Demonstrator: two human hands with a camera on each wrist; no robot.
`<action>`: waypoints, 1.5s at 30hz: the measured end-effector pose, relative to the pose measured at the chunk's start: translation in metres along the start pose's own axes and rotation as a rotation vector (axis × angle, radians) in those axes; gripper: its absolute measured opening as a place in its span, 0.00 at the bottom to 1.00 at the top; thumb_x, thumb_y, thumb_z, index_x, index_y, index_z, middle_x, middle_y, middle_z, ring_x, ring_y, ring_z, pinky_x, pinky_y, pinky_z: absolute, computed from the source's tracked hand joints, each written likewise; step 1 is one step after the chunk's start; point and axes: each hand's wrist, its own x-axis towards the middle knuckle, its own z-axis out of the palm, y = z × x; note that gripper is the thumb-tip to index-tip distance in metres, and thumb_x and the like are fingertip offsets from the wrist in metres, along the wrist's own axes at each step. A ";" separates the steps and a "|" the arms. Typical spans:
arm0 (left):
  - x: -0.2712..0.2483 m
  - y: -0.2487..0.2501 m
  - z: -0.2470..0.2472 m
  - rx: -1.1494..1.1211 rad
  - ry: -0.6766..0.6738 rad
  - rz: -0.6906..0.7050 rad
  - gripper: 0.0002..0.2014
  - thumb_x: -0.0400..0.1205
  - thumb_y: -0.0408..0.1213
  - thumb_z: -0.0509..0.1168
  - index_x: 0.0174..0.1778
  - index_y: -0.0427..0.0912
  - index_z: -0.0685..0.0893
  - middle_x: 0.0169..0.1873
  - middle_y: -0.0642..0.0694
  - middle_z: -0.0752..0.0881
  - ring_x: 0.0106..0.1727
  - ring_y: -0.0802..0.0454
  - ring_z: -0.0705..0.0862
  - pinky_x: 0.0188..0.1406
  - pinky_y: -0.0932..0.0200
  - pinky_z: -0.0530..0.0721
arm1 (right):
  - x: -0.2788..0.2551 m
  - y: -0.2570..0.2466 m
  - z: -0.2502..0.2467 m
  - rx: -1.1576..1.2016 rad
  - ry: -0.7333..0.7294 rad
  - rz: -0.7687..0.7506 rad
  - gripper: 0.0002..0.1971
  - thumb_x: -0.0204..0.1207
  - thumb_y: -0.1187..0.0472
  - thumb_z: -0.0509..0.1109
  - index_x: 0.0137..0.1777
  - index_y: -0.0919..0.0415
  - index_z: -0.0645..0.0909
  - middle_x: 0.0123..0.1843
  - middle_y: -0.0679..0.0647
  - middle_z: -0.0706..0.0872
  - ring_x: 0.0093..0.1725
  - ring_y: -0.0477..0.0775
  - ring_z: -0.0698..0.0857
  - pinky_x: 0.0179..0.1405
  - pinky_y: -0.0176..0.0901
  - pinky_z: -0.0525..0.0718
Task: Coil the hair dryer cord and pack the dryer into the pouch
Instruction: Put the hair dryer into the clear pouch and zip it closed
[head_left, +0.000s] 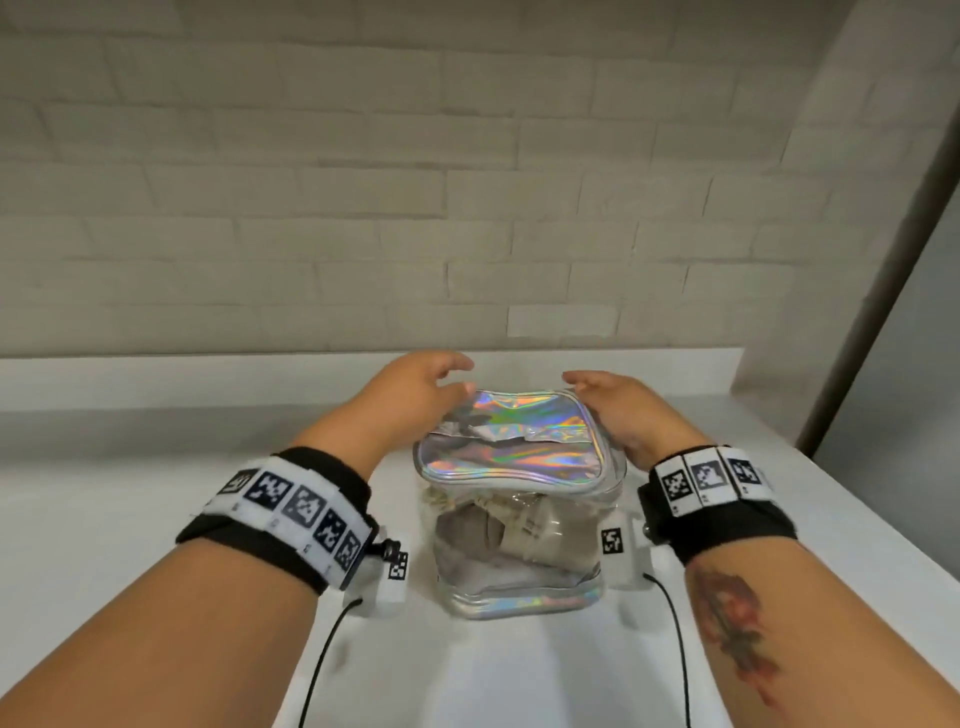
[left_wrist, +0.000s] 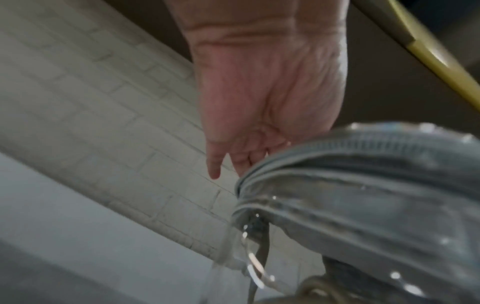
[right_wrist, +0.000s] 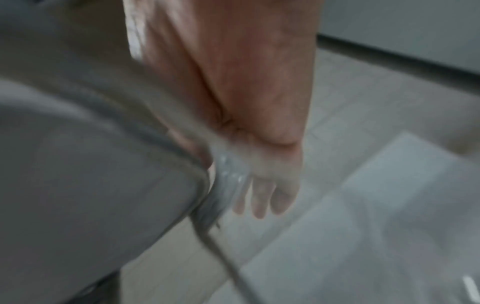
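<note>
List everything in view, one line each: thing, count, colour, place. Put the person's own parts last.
pouch: one, clear walls with shiny rainbow-silver lid and base, middle of the counter, lid down.
hair dryer: one, beige-grey, inside the pouch, seen blurred through the clear wall.
counter: one, white, under the pouch.
wall: one, pale grey brick, behind the counter.
wristbands: two, black with black-and-white square markers, one on each wrist.
left hand: one, at the lid's far left corner, fingers relaxed.
right hand: one, along the lid's right edge, fingers straight.
</note>
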 end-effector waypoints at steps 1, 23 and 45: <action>0.006 0.005 0.004 0.126 -0.046 -0.006 0.21 0.80 0.46 0.67 0.70 0.49 0.80 0.68 0.42 0.81 0.68 0.47 0.80 0.62 0.59 0.75 | 0.002 0.002 0.007 -0.001 -0.030 0.003 0.18 0.80 0.65 0.60 0.68 0.58 0.81 0.63 0.56 0.86 0.54 0.53 0.85 0.52 0.41 0.83; 0.032 0.031 0.054 0.480 -0.225 0.103 0.12 0.83 0.46 0.61 0.55 0.44 0.84 0.49 0.42 0.86 0.50 0.44 0.81 0.43 0.57 0.71 | -0.008 -0.013 0.016 0.145 -0.213 0.040 0.08 0.76 0.68 0.68 0.44 0.61 0.89 0.45 0.62 0.90 0.44 0.58 0.87 0.54 0.52 0.84; 0.052 -0.024 0.014 0.655 0.033 -0.220 0.15 0.84 0.39 0.56 0.58 0.34 0.81 0.62 0.33 0.84 0.63 0.34 0.82 0.58 0.49 0.78 | -0.036 -0.013 0.014 -0.964 0.081 -0.550 0.13 0.77 0.68 0.63 0.53 0.57 0.87 0.52 0.59 0.82 0.46 0.65 0.85 0.39 0.44 0.75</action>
